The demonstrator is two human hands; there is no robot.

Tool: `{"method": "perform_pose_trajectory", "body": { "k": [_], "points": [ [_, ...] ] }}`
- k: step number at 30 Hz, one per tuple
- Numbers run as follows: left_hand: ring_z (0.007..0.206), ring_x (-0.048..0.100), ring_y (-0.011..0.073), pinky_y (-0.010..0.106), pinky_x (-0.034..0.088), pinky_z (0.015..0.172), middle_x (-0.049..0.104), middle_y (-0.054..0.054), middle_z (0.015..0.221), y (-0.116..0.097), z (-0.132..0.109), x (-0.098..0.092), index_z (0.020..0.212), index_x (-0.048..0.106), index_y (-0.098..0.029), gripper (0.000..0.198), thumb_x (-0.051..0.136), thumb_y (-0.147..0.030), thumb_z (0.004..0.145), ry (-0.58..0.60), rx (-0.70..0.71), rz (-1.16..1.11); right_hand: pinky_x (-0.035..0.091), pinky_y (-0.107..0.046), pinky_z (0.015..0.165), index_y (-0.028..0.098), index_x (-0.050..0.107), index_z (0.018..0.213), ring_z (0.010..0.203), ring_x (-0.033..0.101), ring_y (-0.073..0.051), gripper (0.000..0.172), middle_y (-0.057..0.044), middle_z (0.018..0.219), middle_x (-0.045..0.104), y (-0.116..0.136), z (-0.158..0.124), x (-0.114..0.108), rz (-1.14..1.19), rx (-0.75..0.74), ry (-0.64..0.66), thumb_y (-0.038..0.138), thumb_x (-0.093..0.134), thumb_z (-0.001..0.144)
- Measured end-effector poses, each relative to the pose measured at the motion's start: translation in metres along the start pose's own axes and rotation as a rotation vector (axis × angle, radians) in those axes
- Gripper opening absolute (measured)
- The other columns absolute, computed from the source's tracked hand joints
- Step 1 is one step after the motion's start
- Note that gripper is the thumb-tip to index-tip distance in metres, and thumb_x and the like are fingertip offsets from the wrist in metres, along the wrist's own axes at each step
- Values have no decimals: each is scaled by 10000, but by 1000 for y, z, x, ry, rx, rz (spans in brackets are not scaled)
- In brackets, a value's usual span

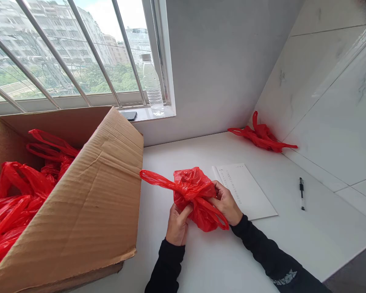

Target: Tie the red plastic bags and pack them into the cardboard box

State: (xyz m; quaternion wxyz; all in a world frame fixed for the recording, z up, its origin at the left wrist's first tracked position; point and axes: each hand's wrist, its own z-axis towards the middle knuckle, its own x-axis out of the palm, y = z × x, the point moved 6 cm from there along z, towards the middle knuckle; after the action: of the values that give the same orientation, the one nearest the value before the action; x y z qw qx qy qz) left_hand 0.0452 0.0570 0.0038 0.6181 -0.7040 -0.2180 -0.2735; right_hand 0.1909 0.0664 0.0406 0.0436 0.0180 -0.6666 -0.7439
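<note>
A crumpled red plastic bag point(191, 188) sits bunched on the white counter point(293, 240) between both my hands. My left hand point(177, 224) grips its lower left side, thumb pressed into the plastic. My right hand point(226, 203) clasps its right side, fingers curled into the folds. One handle loop sticks out to the left toward the box, another hangs below my right hand. Both arms wear black sleeves.
A large open cardboard box point(94, 203) with several red bags point(15, 195) fills the left. More red bags point(262, 137) lie in the far corner. A sheet of paper point(247, 191) and a pen point(301, 193) lie right. A water bottle point(152, 83) and phone point(129, 115) rest on the windowsill.
</note>
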Motion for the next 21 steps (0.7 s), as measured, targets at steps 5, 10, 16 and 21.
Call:
{"method": "perform_pose_trajectory", "body": {
  "k": [5, 10, 16, 21],
  "points": [
    [960, 666, 272, 359, 506, 854, 740, 65, 922, 3, 1, -5, 918, 710, -169, 272, 782, -228, 662, -41, -11, 4, 476, -256, 664, 194, 624, 866, 748, 556, -159, 159, -11, 829, 630, 1, -1, -3, -56, 6, -30, 336, 679, 820],
    [950, 667, 275, 360, 505, 841, 739, 64, 910, 3, 2, -8, 923, 706, -168, 287, 790, -247, 660, -57, -5, -5, 478, -253, 661, 196, 610, 846, 743, 558, -156, 153, -3, 824, 625, -1, 0, -2, -28, 16, -10, 321, 690, 810],
    [956, 668, 280, 362, 497, 852, 736, 64, 892, 0, 0, -3, 918, 700, -161, 266, 781, -227, 674, -46, -4, -9, 485, -269, 707, 199, 631, 897, 799, 586, -173, 144, -13, 872, 651, 2, 0, 0, -66, 12, 29, 330, 650, 841],
    [1027, 651, 300, 391, 503, 885, 729, 71, 1005, 0, 0, -6, 1018, 681, -178, 361, 777, -230, 674, -112, 22, -59, 481, -337, 885, 221, 620, 1158, 990, 617, -224, 316, -42, 1068, 669, 10, -3, 6, -62, 7, 99, 391, 463, 942]
  ]
}}
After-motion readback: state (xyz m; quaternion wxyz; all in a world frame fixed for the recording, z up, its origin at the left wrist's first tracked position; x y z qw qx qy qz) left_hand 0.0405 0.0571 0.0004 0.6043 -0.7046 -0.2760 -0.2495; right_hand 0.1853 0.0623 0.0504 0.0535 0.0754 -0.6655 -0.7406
